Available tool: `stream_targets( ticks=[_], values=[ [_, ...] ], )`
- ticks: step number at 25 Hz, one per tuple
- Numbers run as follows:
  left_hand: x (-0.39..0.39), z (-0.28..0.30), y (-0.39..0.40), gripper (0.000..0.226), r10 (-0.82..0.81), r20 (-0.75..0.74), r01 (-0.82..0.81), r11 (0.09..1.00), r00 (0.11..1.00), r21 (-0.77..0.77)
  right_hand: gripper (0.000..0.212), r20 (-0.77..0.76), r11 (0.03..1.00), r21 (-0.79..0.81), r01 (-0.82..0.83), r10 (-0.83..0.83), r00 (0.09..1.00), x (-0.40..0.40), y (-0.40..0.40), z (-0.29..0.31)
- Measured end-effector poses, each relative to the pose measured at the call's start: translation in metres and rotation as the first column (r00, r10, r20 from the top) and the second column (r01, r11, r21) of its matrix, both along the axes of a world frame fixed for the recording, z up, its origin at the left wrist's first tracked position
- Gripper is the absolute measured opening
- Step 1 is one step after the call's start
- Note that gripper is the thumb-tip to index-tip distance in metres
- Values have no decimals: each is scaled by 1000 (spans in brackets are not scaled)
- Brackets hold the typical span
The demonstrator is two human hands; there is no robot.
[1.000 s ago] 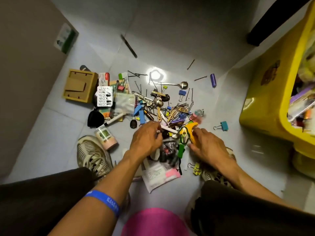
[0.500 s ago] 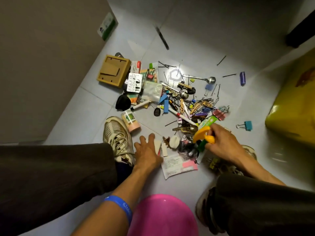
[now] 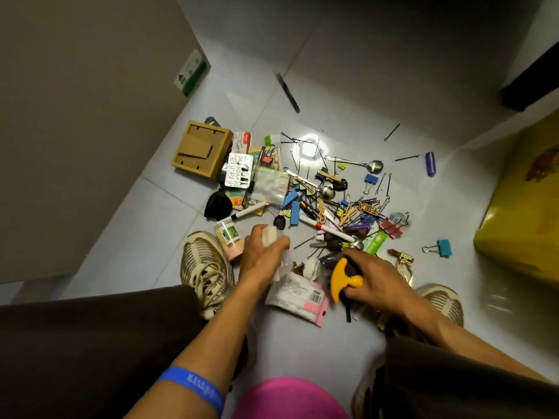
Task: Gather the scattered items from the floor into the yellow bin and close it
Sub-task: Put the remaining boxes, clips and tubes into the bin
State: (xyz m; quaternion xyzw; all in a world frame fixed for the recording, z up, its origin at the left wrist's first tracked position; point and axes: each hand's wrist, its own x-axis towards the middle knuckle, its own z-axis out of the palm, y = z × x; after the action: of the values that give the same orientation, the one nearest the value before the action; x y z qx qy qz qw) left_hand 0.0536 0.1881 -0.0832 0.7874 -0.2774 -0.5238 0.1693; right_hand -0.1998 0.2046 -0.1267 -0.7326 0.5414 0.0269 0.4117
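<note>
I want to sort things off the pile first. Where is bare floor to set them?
Bare tile lies between the teal clip and the yellow bin, and left of the left shoe toward the wall. Beyond the pen is open too. From the wooden box to the pink clips it is crowded.

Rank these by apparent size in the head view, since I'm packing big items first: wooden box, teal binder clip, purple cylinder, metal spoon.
1. wooden box
2. metal spoon
3. teal binder clip and purple cylinder look alike; unranked.
</note>
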Motion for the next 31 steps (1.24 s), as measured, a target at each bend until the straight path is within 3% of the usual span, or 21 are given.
stream_targets(
  ticks=[1,2,4,5,8,9,11,13,14,16,18,20,22,23,24,25,26,27,28,29,31],
  values=[
    [-1,12,-9,34,108,-164,-112,994,981,-16,62,131,970,135,204,-222,966,-2,-2,8],
    [-3,26,-19,31,198,-314,-216,976,928,-22,53,260,892,276,358,-428,866,-2,-6,20],
    [-6,53,-30,34,355,-559,-398,916,749,49,41,394,727,499,472,-676,623,5,-7,47],
    [-18,67,-38,36,356,-666,-412,908,656,79,34,435,676,529,513,-735,520,0,-8,69],
    [-112,120,-67,44,114,-839,-102,992,533,70,22,605,536,455,711,-772,195,-58,-6,149],
    [-157,140,-77,43,19,-871,-1,1000,491,21,22,640,474,369,799,-753,152,-87,-5,178],
    [-241,180,-88,31,-74,-906,84,996,417,-42,20,657,344,156,926,-736,163,-137,-6,229],
    [-303,218,-92,37,-109,-904,144,988,414,-53,25,590,229,-13,973,-784,193,-176,-6,265],
    [-320,226,-92,43,-143,-892,183,981,430,-69,33,526,221,-82,972,-819,230,-189,-6,275],
    [-319,223,-93,52,-233,-828,211,967,511,-142,51,335,294,-250,922,-868,367,-200,-10,276],
    [-276,191,-98,55,-260,-668,179,965,697,-189,64,245,393,-328,859,-843,479,-178,-15,259],
    [-213,144,-91,37,-252,-512,184,966,821,-181,51,307,539,-236,809,-748,588,-141,-17,226],
    [-150,99,-65,15,-210,-344,173,975,915,-136,27,336,718,-17,696,-651,681,-96,-16,188],
    [-123,79,-48,10,-255,-179,234,963,950,-133,20,307,799,59,599,-586,750,-76,-14,166],
    [-99,60,-28,9,-386,32,387,914,922,-122,16,229,887,90,454,-462,857,-59,-11,144],
    [-78,41,-8,12,-578,243,608,791,779,-68,16,95,964,79,255,-261,961,-48,-9,120],
    [-62,24,14,23,-770,371,823,568,519,29,22,-63,995,89,37,-31,998,-37,-4,98],
    [-50,10,36,37,-883,408,947,301,231,115,29,-201,983,102,-156,174,964,-31,6,79],
    [-42,-1,53,51,-910,414,982,85,8,169,36,-294,952,119,-281,304,906,-31,17,64],
    [-38,-11,64,65,-895,432,978,-27,-116,206,40,-354,931,122,-343,364,861,-31,26,52],
    [-35,-25,64,84,-853,490,967,-61,-179,249,36,-412,908,87,-409,407,815,-33,36,32]
  ],
)
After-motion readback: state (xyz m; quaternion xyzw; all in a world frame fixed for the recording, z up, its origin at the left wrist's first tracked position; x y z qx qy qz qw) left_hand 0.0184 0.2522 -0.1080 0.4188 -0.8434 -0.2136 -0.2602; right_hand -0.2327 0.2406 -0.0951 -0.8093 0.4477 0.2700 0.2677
